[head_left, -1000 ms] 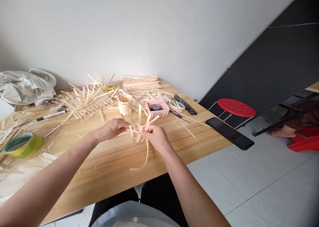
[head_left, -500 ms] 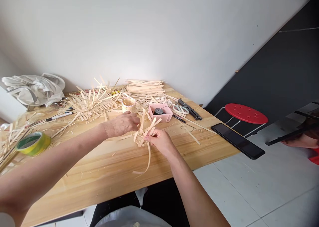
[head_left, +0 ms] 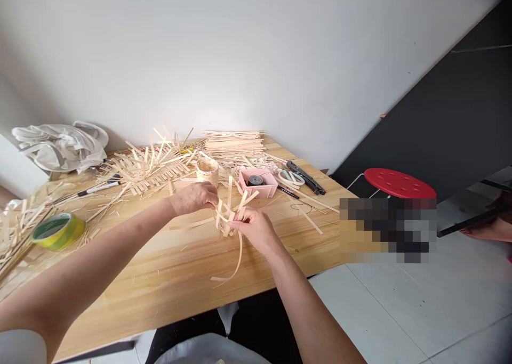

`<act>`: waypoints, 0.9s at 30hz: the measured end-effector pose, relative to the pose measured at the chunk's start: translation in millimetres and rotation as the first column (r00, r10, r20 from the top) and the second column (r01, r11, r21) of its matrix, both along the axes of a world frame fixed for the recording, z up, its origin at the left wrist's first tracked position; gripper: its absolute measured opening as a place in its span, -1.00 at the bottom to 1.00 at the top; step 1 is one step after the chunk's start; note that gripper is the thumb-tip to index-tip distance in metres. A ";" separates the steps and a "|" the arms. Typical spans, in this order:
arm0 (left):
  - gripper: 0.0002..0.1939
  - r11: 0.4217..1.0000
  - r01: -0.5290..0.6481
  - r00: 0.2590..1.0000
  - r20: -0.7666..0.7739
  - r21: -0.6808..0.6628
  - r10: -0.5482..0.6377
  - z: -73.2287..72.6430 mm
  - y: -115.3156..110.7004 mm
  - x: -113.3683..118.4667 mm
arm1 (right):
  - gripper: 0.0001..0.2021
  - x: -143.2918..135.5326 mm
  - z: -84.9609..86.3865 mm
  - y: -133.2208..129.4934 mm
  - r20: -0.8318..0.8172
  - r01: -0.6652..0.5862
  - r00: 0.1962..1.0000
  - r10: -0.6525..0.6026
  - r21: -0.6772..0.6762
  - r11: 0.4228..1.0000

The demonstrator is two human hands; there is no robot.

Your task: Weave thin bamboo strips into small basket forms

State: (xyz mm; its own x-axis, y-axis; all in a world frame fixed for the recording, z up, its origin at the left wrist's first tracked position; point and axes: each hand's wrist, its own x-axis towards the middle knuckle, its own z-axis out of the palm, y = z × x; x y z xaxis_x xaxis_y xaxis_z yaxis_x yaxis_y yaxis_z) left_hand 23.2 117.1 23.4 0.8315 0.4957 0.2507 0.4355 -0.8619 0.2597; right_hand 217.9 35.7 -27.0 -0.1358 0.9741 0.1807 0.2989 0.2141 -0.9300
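Observation:
A small woven piece of pale bamboo strips (head_left: 228, 220) is held just above the table's middle, its loose ends sticking up and outward. My right hand (head_left: 256, 228) pinches its right side between thumb and fingers. One long strip curls down from it toward the table's front edge. On the left side, my left hand (head_left: 195, 197) has its fingers closed at the end of a bamboo strip. The fingertips are partly hidden from above. Just behind my left hand stands a pale tub (head_left: 207, 168) with a smeared rim.
A pink box (head_left: 262, 190) holding a dark spool, scissors (head_left: 291, 178) and a black-handled cutter (head_left: 305, 177) lie behind on the right. Stacked strips (head_left: 234, 143) and woven strips (head_left: 150, 167) fill the back. Green-yellow tape (head_left: 72, 236) sits left. A red stool (head_left: 400, 183) stands beyond.
My left hand has drawn slightly to the left, away from the woven piece, and its fingers are closer together. My right hand keeps its pinch in nearly the same place.

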 end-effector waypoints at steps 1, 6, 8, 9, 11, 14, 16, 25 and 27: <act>-0.82 1.000 -0.005 1.000 -0.022 0.024 0.005 -3.4 1.3 -1.8 | -0.85 -0.3 -0.1 -0.3 0.005 0.002 1.000 -0.002 0.002 1.000; -0.28 0.993 -0.118 0.978 0.173 0.015 0.114 -27.1 2.1 -9.2 | -0.84 1.2 -1.3 -1.3 0.002 0.017 1.000 -0.017 -0.013 1.000; -0.10 0.987 -0.157 0.943 0.295 -0.023 0.157 -37.6 1.3 -11.0 | -0.84 2.3 -1.9 -1.8 0.001 0.030 1.000 -0.030 -0.025 0.999; -0.03 0.982 -0.188 0.922 0.342 -0.020 0.183 -42.6 1.1 -11.6 | -0.85 2.7 -2.4 -2.1 0.002 0.036 0.999 -0.036 -0.027 0.999; 0.08 0.964 -0.267 0.883 0.404 0.010 0.240 -51.8 1.1 -12.5 | -0.86 3.5 -3.6 -2.3 0.000 0.047 0.999 -0.047 -0.022 0.999; 0.19 0.931 -0.362 0.808 0.482 -0.049 0.340 -63.9 -0.2 -11.1 | -0.87 4.3 -6.6 -1.8 -0.020 0.039 0.999 -0.039 0.001 0.999; 0.24 0.912 -0.339 0.735 0.540 -0.231 0.410 -70.8 -3.6 -7.8 | -0.88 4.8 -8.9 -1.0 -0.035 0.038 0.999 -0.037 0.007 0.999; -0.47 0.521 0.088 0.535 0.481 -0.849 0.694 -75.4 -30.8 6.3 | -0.83 4.1 -17.7 0.0 -0.176 0.056 0.982 -0.068 -0.068 0.996; -0.52 0.499 0.115 0.508 0.483 -0.859 0.713 -73.1 -34.6 6.8 | -0.83 3.2 -19.0 -0.2 -0.215 0.058 0.974 -0.078 -0.099 0.993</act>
